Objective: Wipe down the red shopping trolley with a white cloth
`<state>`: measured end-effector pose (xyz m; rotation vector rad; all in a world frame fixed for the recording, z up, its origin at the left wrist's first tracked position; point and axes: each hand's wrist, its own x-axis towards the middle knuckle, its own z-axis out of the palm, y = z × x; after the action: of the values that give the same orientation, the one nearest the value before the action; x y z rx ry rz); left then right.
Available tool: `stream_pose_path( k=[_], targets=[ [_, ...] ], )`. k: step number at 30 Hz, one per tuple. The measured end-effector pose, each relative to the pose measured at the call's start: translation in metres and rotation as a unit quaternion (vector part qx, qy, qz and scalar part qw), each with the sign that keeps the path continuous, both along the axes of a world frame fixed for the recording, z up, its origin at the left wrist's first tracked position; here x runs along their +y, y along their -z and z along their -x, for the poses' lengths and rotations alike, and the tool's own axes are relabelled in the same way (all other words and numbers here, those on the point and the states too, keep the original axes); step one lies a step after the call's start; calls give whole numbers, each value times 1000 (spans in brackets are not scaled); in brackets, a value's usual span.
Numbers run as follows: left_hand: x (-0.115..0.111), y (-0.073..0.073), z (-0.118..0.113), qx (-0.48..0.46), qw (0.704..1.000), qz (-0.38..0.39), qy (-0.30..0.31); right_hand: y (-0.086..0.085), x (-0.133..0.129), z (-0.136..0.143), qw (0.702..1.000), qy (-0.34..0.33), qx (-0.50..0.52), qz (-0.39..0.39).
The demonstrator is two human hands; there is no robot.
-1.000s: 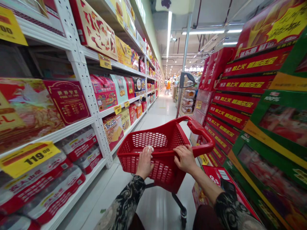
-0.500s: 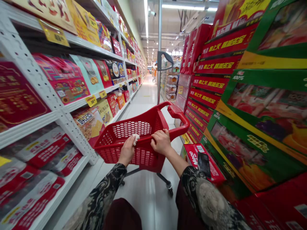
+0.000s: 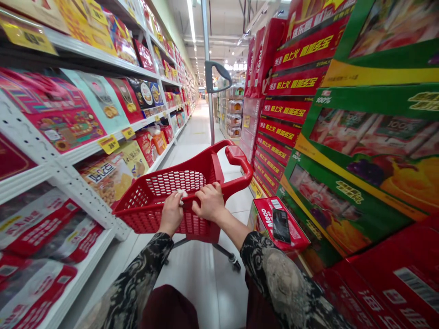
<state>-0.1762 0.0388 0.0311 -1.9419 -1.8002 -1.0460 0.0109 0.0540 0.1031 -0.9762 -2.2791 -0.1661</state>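
Note:
A red plastic shopping basket cart point(image 3: 140, 217) with slotted sides stands turned sideways in front of me, on wheeled grey legs. My left hand point(image 3: 171, 214) is closed on a crumpled white tissue point(image 3: 183, 194) at the near rim, its fingertips partly hidden. Beside it, my right hand point(image 3: 210, 202) is wrapped over the same rim, close to the red curved handle point(image 3: 245, 176). The visible inside of the basket shows only its red walls. A grey pole with a dark hook-shaped grip point(image 3: 217, 76) rises behind the cart.
Shelves point(image 3: 89, 148) of boxed and bagged snacks line the left side. Stacked red drink cartons point(image 3: 281, 109) and green juice boxes point(image 3: 346, 160) stand close on the right. A black phone point(image 3: 281, 225) lies on a low red carton point(image 3: 265, 208). The tiled aisle point(image 3: 202, 116) runs ahead.
My view has turned slightly right, so the cart and shelves sit further left. My left hand with the tissue has slid a little along the rim toward my right hand.

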Motion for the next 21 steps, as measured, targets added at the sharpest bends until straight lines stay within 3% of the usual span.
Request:
stream_pose_path(
  k=[3, 10, 16, 21],
  targets=[
    [-3, -1, -7, 1, 1000, -20, -8, -2, -10, 10, 1000, -15, -15, 8],
    [-6, -2, 30, 40, 999, 22, -18, -3, -4, 19, 997, -54, -47, -3],
    [-1, 2, 39, 33, 998, 42, -24, -5, 24, -6, 996, -73, -43, 8],
    [-5, 11, 39, 34, 999, 33, -8, 0, 37, -30, 998, -50, -34, -2]
  ],
)
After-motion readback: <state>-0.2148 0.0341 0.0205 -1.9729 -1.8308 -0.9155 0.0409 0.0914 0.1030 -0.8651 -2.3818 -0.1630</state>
